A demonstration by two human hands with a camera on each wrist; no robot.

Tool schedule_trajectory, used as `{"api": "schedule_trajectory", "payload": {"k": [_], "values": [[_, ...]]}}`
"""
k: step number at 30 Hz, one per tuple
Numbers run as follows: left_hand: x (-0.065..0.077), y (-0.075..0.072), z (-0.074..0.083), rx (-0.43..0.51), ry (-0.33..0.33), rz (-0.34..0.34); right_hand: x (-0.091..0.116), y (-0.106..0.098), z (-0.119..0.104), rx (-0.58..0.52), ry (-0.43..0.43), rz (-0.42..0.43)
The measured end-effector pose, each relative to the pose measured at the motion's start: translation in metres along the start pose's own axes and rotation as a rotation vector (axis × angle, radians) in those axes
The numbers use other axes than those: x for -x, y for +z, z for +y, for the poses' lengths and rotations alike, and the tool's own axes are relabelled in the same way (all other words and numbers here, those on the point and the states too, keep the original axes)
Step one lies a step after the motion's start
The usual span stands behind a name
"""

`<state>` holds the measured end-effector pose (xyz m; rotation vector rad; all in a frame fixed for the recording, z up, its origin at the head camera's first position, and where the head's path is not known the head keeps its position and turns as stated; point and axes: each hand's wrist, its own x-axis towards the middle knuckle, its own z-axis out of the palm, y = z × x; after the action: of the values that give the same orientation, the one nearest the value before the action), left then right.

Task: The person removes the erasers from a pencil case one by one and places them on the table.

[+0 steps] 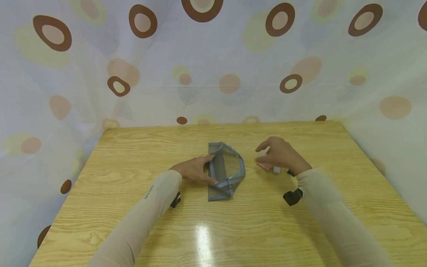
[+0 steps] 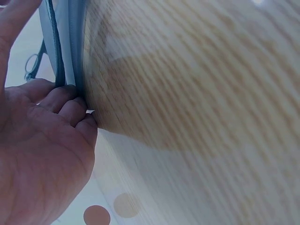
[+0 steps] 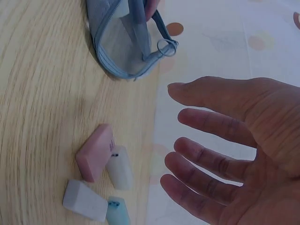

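A grey-blue zippered mesh pouch point(image 1: 218, 167) lies on the table with its mouth spread wide, facing right. My left hand point(image 1: 193, 170) grips its left side; in the left wrist view, curled fingers point(image 2: 70, 110) meet the pouch edge point(image 2: 75, 42) beside the zipper. My right hand point(image 1: 278, 152) hovers over a small group of block-shaped erasers, fingers relaxed and holding nothing. In the right wrist view the group shows a slanted pink eraser point(image 3: 96, 152), a white eraser point(image 3: 85, 200), another whitish one point(image 3: 120, 168) and a teal one point(image 3: 118, 212).
A wood-grain table point(image 1: 150, 144) carries everything. Behind it and at both sides hangs a white curtain point(image 1: 213, 104) with brown and green spots. A small dark object point(image 1: 291, 172) lies beside the erasers, partly behind my right wrist.
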<state>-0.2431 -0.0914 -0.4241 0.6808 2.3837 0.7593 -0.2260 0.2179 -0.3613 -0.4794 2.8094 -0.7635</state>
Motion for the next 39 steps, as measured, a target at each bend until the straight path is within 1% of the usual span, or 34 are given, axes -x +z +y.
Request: {"api": "schedule_trajectory", "payload": {"k": [6, 10, 15, 18, 24, 29, 39], "values": [[0.001, 0.0, 0.0, 0.001, 0.012, 0.001, -0.008, 0.011, -0.005, 0.019, -0.01, -0.03], [0.001, 0.0, 0.0, 0.004, 0.018, -0.001, -0.01, 0.017, -0.009, -0.009, -0.02, -0.056], [0.0, 0.0, -0.001, -0.004, 0.013, 0.001, -0.01, 0.024, -0.011, -0.045, -0.078, -0.077], [-0.001, 0.0, -0.001, -0.01, 0.007, 0.004, -0.01, 0.029, -0.011, -0.039, -0.111, -0.09], [0.0, 0.0, -0.001, -0.004, 0.004, 0.006, -0.015, 0.038, -0.011, -0.023, -0.147, -0.139], [0.001, -0.001, 0.001, -0.009, 0.002, 0.007, -0.018, 0.04, -0.012, 0.002, -0.172, -0.163], [-0.001, 0.001, -0.001, -0.014, -0.003, 0.011, -0.016, 0.038, -0.013, -0.036, -0.219, -0.193]]}}
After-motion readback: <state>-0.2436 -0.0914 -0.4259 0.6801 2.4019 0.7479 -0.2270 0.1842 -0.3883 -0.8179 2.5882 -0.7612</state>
